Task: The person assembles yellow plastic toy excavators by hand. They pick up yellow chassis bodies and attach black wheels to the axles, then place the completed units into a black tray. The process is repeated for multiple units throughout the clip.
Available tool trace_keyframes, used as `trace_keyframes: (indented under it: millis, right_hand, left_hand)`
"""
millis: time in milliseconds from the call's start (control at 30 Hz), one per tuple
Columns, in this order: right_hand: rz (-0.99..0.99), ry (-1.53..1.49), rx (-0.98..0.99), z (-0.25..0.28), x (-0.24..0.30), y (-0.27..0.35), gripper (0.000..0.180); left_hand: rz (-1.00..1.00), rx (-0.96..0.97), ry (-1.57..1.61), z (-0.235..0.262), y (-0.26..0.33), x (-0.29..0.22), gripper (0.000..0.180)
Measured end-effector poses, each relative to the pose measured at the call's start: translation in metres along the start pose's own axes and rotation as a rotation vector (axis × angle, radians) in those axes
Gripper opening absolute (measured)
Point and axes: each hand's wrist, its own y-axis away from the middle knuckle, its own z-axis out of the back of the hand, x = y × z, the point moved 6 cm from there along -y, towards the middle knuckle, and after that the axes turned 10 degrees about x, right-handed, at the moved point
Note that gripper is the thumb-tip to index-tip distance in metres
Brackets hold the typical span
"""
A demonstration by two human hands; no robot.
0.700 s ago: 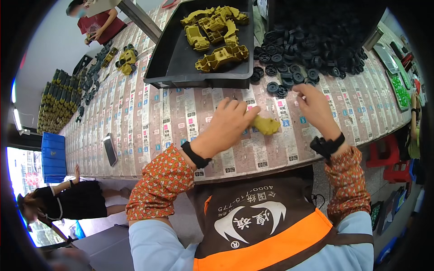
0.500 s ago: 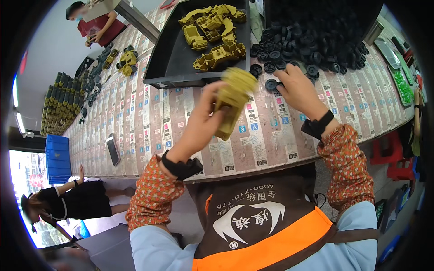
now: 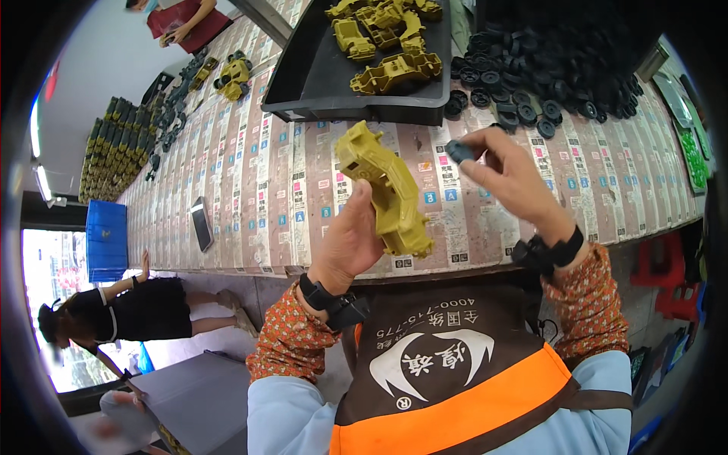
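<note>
- While both hands are raised above the bench (image 3: pixel 250 189), the left hand (image 3: pixel 353 235) has its fingers clenched round one mustard-yellow moulded plastic body (image 3: pixel 383 189), long and ribbed, tilted in the air between the person and the bench edge.
- Held at its fingertips, the right hand (image 3: pixel 512 178) pinches one small black wheel (image 3: pixel 458 151), round and rubbery-looking, just beside the upper end of the yellow body but not touching it.
- One black tray (image 3: pixel 318 83) sits on the bench beyond the hands, with roughly five or six more yellow bodies (image 3: pixel 387 34) heaped in it; an exact count is hard to make.
- Dozens of black wheels (image 3: pixel 546 68) lie in a loose pile to the right of the tray, too many to count.
- One dark flat phone (image 3: pixel 202 224) lies on the bench at the left, which is covered in printed paper strips.
- Each wrist wears one black band.
</note>
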Motion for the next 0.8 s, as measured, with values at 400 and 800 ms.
trace_keyframes:
  millis: [400,800]
  right_hand:
    - [0.109,-0.901,0.080,-0.073,-0.017,0.021,0.036]
    - [0.244,-0.222,-0.065,-0.067,-0.015,0.031,0.030]
  left_hand:
    - [0.113,-0.178,-0.442,-0.024,0.009,0.030,0.056]
    - [0.028,-0.184,-0.603,-0.024,0.011,0.039,0.048]
